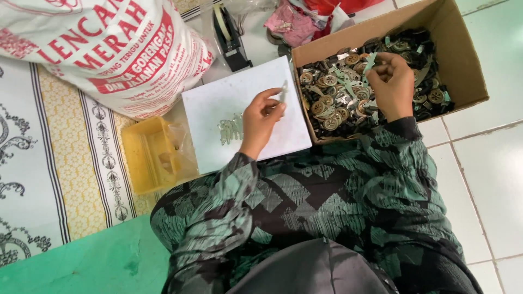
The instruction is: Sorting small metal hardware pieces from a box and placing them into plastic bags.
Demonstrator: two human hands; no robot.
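My left hand (262,115) is over a white board (212,103) and pinches a small pale green metal strip (284,91) upright between thumb and fingers. A short row of similar strips (231,128) lies on the board just left of that hand. My right hand (390,83) reaches into a cardboard box (463,60) and holds another pale strip (370,61) above a heap of round metal parts and strips (332,103).
A yellow plastic tray (148,158) sits left of the board. A large white sack with red print (109,49) lies at the upper left on a patterned cloth (60,163). A tape dispenser (229,35) and pink cloth (294,22) lie behind. White floor tiles (490,174) are at the right.
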